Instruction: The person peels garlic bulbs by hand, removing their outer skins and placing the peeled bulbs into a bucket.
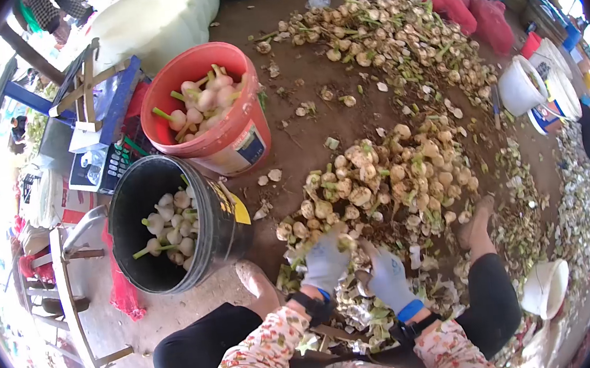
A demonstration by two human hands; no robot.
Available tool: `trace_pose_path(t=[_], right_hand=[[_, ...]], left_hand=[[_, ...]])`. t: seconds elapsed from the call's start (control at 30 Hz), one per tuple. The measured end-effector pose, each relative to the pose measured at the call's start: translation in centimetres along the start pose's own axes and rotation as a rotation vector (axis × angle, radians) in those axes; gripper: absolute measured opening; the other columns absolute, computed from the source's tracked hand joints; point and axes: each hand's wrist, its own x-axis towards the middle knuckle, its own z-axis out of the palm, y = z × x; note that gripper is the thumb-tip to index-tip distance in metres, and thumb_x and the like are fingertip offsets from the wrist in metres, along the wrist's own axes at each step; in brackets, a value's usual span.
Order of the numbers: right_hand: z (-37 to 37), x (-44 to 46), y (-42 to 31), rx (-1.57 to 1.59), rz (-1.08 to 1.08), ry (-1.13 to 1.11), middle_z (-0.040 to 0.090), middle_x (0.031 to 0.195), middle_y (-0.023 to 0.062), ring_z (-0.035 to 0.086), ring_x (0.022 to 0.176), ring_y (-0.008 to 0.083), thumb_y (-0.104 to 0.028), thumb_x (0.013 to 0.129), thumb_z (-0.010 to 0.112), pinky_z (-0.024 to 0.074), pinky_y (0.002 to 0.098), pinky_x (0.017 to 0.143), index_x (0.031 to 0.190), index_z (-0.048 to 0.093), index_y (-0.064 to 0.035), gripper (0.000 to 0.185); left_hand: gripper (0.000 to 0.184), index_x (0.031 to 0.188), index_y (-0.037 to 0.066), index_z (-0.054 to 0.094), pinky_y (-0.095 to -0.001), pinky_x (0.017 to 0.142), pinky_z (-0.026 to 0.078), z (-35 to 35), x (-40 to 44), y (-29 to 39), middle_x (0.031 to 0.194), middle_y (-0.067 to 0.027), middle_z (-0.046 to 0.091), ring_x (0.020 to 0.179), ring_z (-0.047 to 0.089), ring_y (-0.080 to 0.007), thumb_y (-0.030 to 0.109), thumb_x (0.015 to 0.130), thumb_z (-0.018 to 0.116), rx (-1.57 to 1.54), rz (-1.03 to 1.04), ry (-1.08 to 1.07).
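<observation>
Okay, both gloved hands are sitting at the near edge of a heap of dirty garlic-like bulbs (416,171), which is lying mid-floor. The left hand (326,260) is reaching into the heap's near left corner, fingers pointing away from the body. A pale, bulb-like shape is showing at its fingertips; can't tell if they're pinching it or just lying against it. The right hand (390,282) is sitting just to the right and slightly nearer, fingers angling toward the left hand. Something roundish is showing beside those fingers, but from where I'm standing I can't make out whether they're gripping it. A narrow gap is separating the hands. A blue wristband (410,310) is circling the right wrist.

Leafy trimmings (373,316) are lying below the hands, between the legs. Bare feet are flanking the heap: left foot (253,278), right foot (479,222).

A black bucket (124,216) is standing left of the heap, holding cleaner white bulbs (170,229), some showing green stubs. A red bucket (205,152) is standing just beyond it, also holding white bulbs. A second dirty heap (379,28) is lying farther off, red sacks (445,3) sitting at its far right. A white bucket (519,88) is standing to the right; another white tub (545,290) is tilting near right.
</observation>
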Motion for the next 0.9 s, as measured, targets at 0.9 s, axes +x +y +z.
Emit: trace_pose_path(t=[0.9], right_hand=[[-6.1,-3.7,-2.1,0.990,0.075,-0.285,0.062,0.093,0.0046,0.056,0.082,0.0093,-0.015,0.086,0.063,0.0473,0.0253,0.073,0.116,0.054,0.0010,0.036]], left_hand=[[0.062,0.121,0.000,0.050,-0.0292,0.089,0.048,-4.2,-11.6,4.7,0.111,-0.0090,0.060,0.100,0.059,-0.0163,0.000,0.065,0.078,-1.143,-0.216,-0.306]])
